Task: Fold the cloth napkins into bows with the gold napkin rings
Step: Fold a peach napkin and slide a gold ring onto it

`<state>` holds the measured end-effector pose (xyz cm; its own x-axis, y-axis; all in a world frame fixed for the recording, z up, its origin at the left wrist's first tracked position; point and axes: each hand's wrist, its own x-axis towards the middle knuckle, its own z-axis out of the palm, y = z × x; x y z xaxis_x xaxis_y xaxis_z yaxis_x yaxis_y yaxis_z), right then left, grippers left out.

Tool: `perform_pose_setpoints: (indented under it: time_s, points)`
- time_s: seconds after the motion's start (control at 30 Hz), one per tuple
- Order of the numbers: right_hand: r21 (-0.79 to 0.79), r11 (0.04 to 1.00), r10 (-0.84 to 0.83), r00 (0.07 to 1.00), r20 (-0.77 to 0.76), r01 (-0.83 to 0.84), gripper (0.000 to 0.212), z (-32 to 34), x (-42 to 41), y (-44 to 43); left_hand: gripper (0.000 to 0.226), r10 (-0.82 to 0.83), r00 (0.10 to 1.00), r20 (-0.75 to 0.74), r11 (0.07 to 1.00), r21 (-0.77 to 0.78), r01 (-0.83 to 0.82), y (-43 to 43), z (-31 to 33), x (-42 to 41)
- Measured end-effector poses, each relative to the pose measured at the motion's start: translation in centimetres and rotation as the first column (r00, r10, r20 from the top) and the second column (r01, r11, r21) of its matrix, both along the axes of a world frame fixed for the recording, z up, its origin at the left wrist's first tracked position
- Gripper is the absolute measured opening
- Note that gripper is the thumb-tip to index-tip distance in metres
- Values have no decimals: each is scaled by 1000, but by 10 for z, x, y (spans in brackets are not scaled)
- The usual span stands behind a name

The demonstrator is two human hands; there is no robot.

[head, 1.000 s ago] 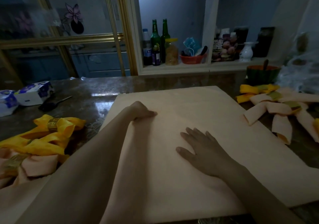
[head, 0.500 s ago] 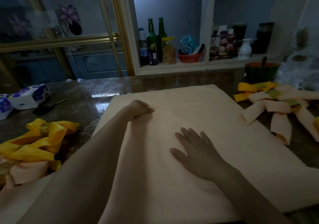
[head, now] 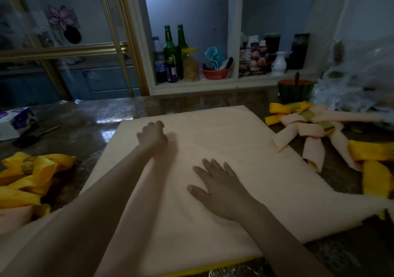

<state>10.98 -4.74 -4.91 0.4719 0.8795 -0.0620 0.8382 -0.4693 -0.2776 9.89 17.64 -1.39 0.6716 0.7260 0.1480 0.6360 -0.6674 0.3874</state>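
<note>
At the left edge of the table (head: 85,127) lies a yellow bow (head: 47,170), cinched by a gold napkin ring (head: 28,166), so you can judge that this fabric gathers thin. Your left hand (head: 152,135) sits with fingers curled on the far left part of the peach napkin (head: 245,144), which is spread flat mid-table (whether those fingers pinch any cloth I cannot tell). Your right hand (head: 217,185) lies flat on the napkin's near middle, fingers spread and holding nothing. Expect the cloth to be light, soft and limp, and likely to slide on the glossy top. Take it by an edge or corner, with one palm down as an anchor. Peach bows (head: 307,127) lie at the right.
</note>
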Motion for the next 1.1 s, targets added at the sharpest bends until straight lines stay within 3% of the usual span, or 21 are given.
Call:
perform_pose_setpoints:
  time_s: [0.07,0.2,0.3,0.33,0.4,0.5,0.73,0.93,1.03,1.1]
  points:
    - [11,1000,4,1000,8,-4,63,1,1,0,39,-52,999,15,992,112,50,-26,3,-17]
    - [16,1000,7,1000,12,-7,61,2,1,-1,40,-306,950,-60,938,152,312,-93,6,-84]
    - [29,1000,-9,1000,-3,10,60,6,-2,-1,72,-404,885,-233,903,57,427,-129,-6,-134]
    - [44,999,-7,1000,0,7,59,8,-4,-1,77,-399,873,-282,905,36,425,-136,-12,-143]
    - [79,997,9,1000,-2,-9,56,14,-13,-4,64,-342,883,-320,926,43,375,-144,-26,-152]
    - [81,996,43,996,-80,-37,55,21,-29,-10,56,-304,906,-294,935,90,343,-146,-37,-153]
    - [-65,995,80,996,49,-77,56,6,-43,-22,59,-301,910,-284,935,102,341,-146,-42,-156]
    - [-147,986,-68,996,55,75,65,10,12,-95,64,-329,902,-281,930,71,361,-146,-38,-157]
    - [-141,970,-192,980,51,197,89,12,35,-126,64,-344,899,-271,926,58,372,-145,-38,-156]
    - [-126,954,-252,957,143,270,76,14,41,-126,64,-350,902,-254,928,38,371,-144,-40,-157]
